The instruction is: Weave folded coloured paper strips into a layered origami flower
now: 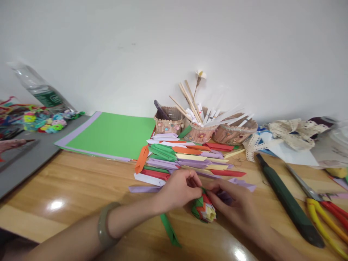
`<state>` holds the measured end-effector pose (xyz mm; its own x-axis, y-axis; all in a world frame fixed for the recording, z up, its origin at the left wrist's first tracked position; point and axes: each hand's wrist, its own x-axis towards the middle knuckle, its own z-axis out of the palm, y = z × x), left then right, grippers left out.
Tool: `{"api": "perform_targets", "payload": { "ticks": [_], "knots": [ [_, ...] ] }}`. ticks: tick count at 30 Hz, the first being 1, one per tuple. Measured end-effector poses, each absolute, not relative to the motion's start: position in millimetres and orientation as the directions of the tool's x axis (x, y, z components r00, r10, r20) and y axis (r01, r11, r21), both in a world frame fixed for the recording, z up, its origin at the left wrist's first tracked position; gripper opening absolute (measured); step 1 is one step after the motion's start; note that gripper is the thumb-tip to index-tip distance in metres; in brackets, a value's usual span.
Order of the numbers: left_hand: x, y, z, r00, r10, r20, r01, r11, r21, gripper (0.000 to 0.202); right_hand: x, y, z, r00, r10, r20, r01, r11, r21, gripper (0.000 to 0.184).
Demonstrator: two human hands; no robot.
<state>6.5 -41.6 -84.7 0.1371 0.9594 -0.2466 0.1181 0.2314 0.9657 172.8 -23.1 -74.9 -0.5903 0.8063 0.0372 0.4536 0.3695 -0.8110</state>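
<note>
Paper ball [205, 213] near table [81, 188] front edge, pinched by left hand [178, 190] and right hand [236, 204] fingertips; likely light, crushable, so hold sides gently.

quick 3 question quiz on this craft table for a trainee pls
1. True or false: the left hand and the right hand both touch the multicoloured folded paper piece.
2. Which sheet lies flat at the back left of the wooden table? A) green paper B) red paper C) black paper
3. Fill in: the left wrist wears a ___.
Key: 1 true; 2 A; 3 bangle
</note>
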Motion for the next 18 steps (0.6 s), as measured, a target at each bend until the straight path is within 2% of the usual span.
{"api": "perform_targets", "payload": {
  "ticks": [3, 5, 8, 11, 14, 16, 18],
  "knots": [
    [6, -42, -83, 0.117, 0.961, -0.25, 0.132, 0.235, 0.963, 0.006, 174, -24, -73, -0.616, 0.781, 0.109, 0.475, 0.477, -0.74, 0.015],
    [4, -41, -80, 0.133, 0.961, -0.242, 0.067, 0.235, 0.97, 0.007, 176, -25, -71, -0.623, 0.758, 0.193, 0.472, 0.562, -0.68, 0.016],
    [3, -42, -74, 0.196, 0.955, -0.224, -0.093, 0.246, 0.965, 0.012, 180, -25, -68, -0.61, 0.707, 0.358, 0.453, 0.681, -0.575, 0.018],
    [3, -44, -70, 0.337, 0.929, -0.153, -0.145, 0.212, 0.967, 0.025, 182, -24, -67, -0.568, 0.646, 0.51, 0.433, 0.762, -0.482, 0.02],
    [3, -45, -72, 0.502, 0.862, -0.075, -0.075, 0.13, 0.989, 0.039, 184, -24, -67, -0.569, 0.57, 0.592, 0.38, 0.821, -0.425, 0.023],
    [3, -46, -74, 0.489, 0.868, -0.087, 0.029, 0.083, 0.996, 0.049, 185, -24, -66, -0.597, 0.516, 0.614, 0.34, 0.857, -0.388, 0.024],
    [2, -46, -78, 0.402, 0.909, -0.115, 0.13, 0.068, 0.989, 0.055, 185, -25, -65, -0.594, 0.512, 0.621, 0.34, 0.859, -0.383, 0.025]
  ]
}}
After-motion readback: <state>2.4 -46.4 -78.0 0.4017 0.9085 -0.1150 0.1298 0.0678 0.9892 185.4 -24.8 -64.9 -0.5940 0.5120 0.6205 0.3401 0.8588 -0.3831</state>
